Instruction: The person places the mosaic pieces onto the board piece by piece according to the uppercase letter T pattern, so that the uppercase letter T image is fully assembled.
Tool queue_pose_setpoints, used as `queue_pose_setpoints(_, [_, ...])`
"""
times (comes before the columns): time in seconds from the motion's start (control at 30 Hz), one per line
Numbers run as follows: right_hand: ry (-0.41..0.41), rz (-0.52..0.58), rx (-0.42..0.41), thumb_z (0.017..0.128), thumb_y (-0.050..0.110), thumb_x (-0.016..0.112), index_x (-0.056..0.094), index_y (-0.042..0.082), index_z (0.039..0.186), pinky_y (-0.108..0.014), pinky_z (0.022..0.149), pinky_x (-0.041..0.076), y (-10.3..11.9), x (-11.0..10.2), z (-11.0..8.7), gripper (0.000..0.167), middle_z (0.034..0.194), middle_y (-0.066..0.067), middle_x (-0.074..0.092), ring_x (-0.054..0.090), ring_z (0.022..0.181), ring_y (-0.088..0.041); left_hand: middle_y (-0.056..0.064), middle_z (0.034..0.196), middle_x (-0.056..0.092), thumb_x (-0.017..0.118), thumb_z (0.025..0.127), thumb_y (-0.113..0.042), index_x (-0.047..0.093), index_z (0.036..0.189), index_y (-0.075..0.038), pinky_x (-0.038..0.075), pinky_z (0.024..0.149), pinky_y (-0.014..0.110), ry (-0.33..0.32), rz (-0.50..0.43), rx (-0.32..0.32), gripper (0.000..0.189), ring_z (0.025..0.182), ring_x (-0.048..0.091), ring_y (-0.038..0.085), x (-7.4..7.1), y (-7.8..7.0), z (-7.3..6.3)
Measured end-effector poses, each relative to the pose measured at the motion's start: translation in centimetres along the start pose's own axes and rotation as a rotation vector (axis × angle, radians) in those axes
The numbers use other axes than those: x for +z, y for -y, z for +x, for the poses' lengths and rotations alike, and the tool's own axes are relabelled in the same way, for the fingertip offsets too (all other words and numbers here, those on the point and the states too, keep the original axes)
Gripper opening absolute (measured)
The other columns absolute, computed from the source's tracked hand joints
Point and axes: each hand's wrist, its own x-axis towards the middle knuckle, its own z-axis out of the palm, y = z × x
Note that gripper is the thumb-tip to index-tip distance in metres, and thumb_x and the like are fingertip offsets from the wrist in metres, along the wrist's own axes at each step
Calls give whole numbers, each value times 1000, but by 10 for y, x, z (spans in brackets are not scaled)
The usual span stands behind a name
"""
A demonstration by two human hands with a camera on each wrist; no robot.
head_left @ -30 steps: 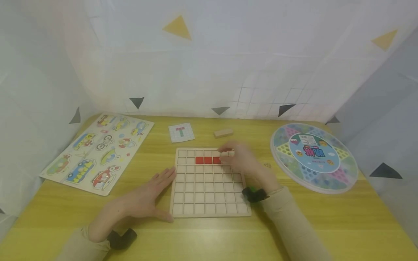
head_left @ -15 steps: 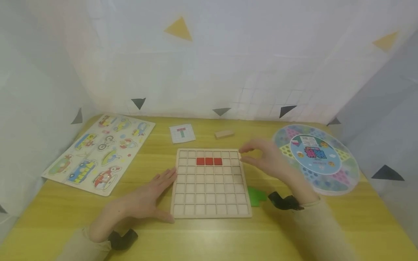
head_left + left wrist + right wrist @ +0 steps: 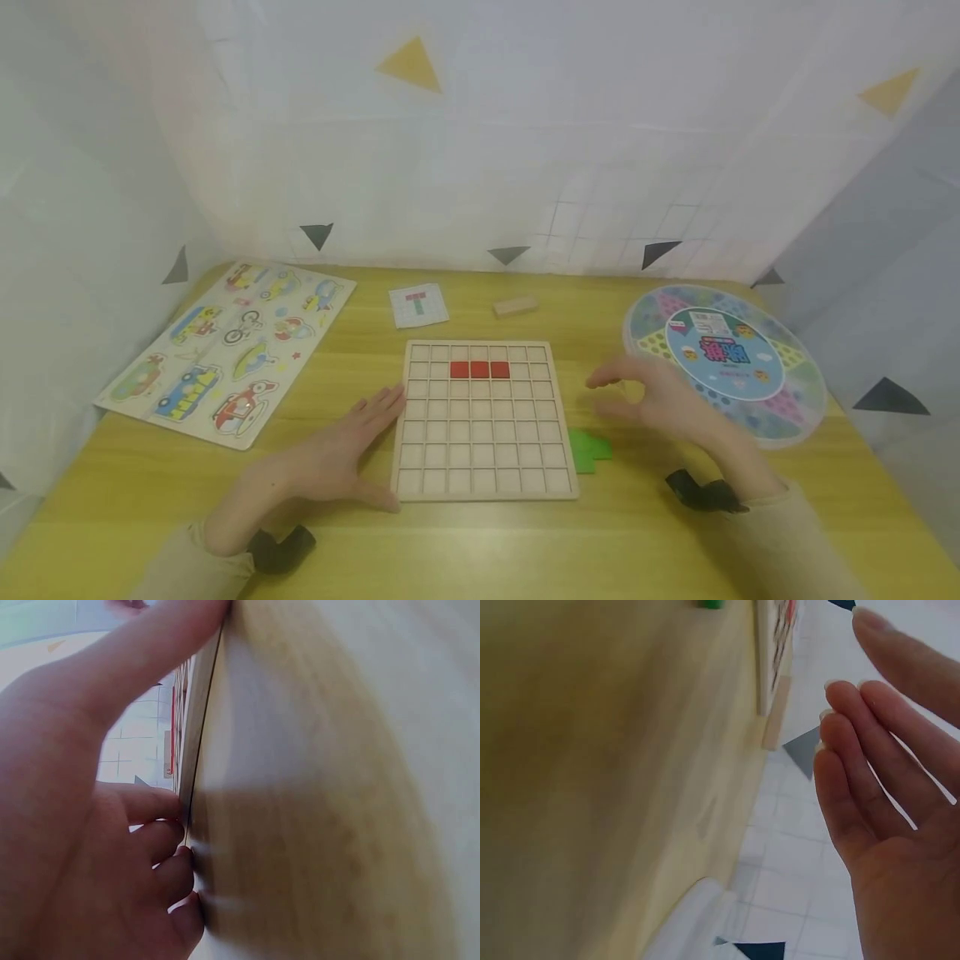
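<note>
A wooden grid board lies on the table with red square tiles in a row of three cells near its far side. Against the board's left edge rests my left hand, thumb spread toward the near corner; the left wrist view shows its fingertips at the board's side. My right hand hovers over the table to the right of the board, thumb and forefinger apart. Nothing is held in it, as the right wrist view also shows. Flat green pieces lie beside the board's right edge, nearer me than the right hand.
Behind the board lie a pattern card with a red and green T and a small wooden block. A vehicle puzzle board is at the left. A round printed box stands at the right, close to the right hand.
My right hand has drawn away from the red tiles, moving right and toward me, uncovering the third red tile and the green pieces. The left hand stays at the board's edge.
</note>
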Motion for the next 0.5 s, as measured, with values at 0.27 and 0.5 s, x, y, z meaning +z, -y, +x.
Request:
queue_pose_setpoints(0.27, [58, 56, -62, 76, 27, 88, 73, 22, 110, -40, 88, 58, -9, 8, -10, 38, 110, 12, 72, 67, 103, -10, 6, 169, -1, 76, 70, -71, 12, 162, -12, 18, 121, 60, 9, 0, -14, 126, 153, 4, 40, 1, 0, 0])
queue_pose_setpoints(0.5, [169, 69, -63, 72, 36, 89, 72, 23, 113, -38, 98, 54, -2, 12, -8, 47, 115, 12, 70, 65, 110, -13, 6, 169, -2, 74, 70, -73, 10, 162, -15, 18, 121, 61, 12, -3, -23, 127, 153, 4, 42, 1, 2, 0])
